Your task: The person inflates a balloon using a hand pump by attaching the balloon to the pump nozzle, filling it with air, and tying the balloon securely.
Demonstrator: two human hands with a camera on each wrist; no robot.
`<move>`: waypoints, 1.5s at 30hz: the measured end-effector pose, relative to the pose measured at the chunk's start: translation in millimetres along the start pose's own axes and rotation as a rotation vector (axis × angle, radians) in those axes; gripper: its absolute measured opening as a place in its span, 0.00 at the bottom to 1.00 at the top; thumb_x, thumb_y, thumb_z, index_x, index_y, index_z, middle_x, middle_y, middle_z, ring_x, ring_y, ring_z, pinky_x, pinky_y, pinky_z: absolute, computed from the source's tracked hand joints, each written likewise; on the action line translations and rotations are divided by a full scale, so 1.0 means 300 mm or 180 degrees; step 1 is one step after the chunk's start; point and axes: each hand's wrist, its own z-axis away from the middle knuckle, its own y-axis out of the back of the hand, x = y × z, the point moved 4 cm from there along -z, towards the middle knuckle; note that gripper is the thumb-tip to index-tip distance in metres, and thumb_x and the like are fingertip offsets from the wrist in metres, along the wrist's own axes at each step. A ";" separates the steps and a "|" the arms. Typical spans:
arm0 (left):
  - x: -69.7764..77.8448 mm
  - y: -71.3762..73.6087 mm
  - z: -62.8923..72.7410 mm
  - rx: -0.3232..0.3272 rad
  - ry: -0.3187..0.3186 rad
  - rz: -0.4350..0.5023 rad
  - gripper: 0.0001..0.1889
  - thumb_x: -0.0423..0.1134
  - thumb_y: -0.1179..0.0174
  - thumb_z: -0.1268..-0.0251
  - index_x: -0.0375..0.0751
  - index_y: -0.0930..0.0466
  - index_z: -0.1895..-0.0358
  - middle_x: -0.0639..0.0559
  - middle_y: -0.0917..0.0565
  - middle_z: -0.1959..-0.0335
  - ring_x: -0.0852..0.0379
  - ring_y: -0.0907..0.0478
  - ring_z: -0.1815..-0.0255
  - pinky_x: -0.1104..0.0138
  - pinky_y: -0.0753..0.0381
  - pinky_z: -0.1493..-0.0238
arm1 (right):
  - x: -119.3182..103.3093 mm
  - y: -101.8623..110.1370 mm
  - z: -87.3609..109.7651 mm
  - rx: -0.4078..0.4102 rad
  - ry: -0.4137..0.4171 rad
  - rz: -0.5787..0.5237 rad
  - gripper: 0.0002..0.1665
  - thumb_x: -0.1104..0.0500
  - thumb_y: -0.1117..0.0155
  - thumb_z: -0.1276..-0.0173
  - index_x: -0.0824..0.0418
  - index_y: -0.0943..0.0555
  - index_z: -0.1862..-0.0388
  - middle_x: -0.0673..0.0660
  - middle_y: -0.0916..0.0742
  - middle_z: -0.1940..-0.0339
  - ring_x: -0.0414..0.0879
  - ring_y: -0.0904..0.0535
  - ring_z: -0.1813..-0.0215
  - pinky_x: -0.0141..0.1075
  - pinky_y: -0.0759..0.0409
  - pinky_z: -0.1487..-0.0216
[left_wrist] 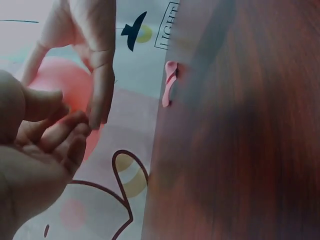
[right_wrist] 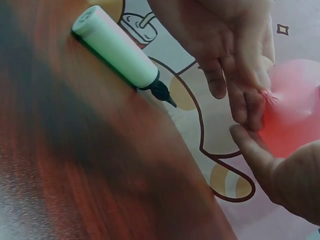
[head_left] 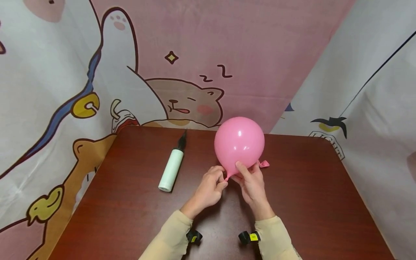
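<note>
A round, inflated pink balloon [head_left: 239, 142] is held between both hands above the table, its neck pointing down toward the person. My left hand [head_left: 209, 186] pinches the neck [head_left: 228, 176] between thumb and fingers, also seen in the right wrist view, where the left hand [right_wrist: 225, 45] grips the gathered pink rubber. My right hand [head_left: 252, 186] holds the balloon's lower right side, with its thumb lying on the rubber. In the left wrist view the fingers partly cover the balloon [left_wrist: 60, 75], and the neck is hard to make out.
A pale green hand pump [head_left: 171, 169] with a black nozzle lies left of the hands on the dark brown table [head_left: 312, 202]. Behind the right hand, a limp pink balloon [head_left: 264, 164] lies on the tabletop. A cartoon-printed cloth [head_left: 260, 54] hangs beyond the table's far edge.
</note>
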 end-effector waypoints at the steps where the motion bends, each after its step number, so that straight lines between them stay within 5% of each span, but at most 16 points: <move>1: -0.001 -0.002 -0.002 0.0106 0.0010 -0.0036 0.15 0.24 0.34 0.39 0.39 0.30 0.77 0.44 0.18 0.59 0.47 0.23 0.53 0.58 0.23 0.50 | 0.004 -0.004 0.004 -0.0062 -0.0009 0.0017 0.33 0.66 0.38 0.26 0.53 0.38 0.27 0.58 0.25 0.35 0.47 0.14 0.50 0.42 0.13 0.52; 8: -0.019 -0.021 -0.011 0.0638 0.0332 -0.0184 0.12 0.28 0.34 0.38 0.40 0.26 0.76 0.50 0.24 0.70 0.53 0.27 0.65 0.62 0.29 0.61 | 0.011 -0.026 0.019 -0.0418 0.0136 0.0022 0.40 0.69 0.35 0.29 0.53 0.41 0.25 0.60 0.28 0.31 0.49 0.18 0.42 0.43 0.15 0.46; 14: -0.017 -0.036 -0.007 0.0513 0.0344 -0.0107 0.13 0.27 0.35 0.37 0.41 0.28 0.76 0.51 0.25 0.71 0.58 0.30 0.71 0.67 0.30 0.65 | -0.024 0.006 0.003 -0.0316 0.0300 -0.0297 0.38 0.56 0.30 0.29 0.50 0.38 0.27 0.56 0.28 0.32 0.49 0.20 0.39 0.43 0.15 0.48; 24: -0.007 -0.054 -0.016 0.0437 0.0143 -0.0091 0.12 0.28 0.34 0.36 0.41 0.26 0.73 0.51 0.24 0.70 0.60 0.30 0.71 0.71 0.30 0.67 | -0.045 0.041 -0.015 0.0130 0.0432 -0.0397 0.26 0.63 0.37 0.29 0.53 0.31 0.35 0.56 0.24 0.38 0.49 0.17 0.45 0.41 0.13 0.55; 33: -0.047 -0.013 0.006 0.0345 0.0249 -0.0195 0.05 0.31 0.34 0.34 0.39 0.22 0.66 0.48 0.21 0.66 0.54 0.24 0.69 0.68 0.25 0.65 | -0.075 0.112 -0.029 0.0374 0.0342 0.0410 0.35 0.65 0.35 0.30 0.54 0.36 0.27 0.55 0.24 0.37 0.47 0.18 0.44 0.36 0.14 0.52; 40: -0.096 0.057 0.017 0.0334 0.0294 -0.0655 0.10 0.37 0.34 0.31 0.35 0.19 0.53 0.44 0.18 0.55 0.47 0.19 0.54 0.55 0.18 0.53 | -0.134 0.203 -0.054 0.0612 0.0310 0.1272 0.48 0.60 0.30 0.31 0.51 0.43 0.18 0.56 0.28 0.30 0.51 0.27 0.35 0.28 0.19 0.49; 45: -0.123 0.114 0.015 0.0301 0.0371 -0.0939 0.15 0.40 0.35 0.29 0.36 0.20 0.46 0.42 0.18 0.50 0.45 0.21 0.47 0.52 0.20 0.48 | -0.194 0.277 -0.078 0.0758 0.0283 0.1855 0.53 0.53 0.27 0.32 0.48 0.47 0.16 0.58 0.31 0.24 0.52 0.33 0.29 0.44 0.28 0.31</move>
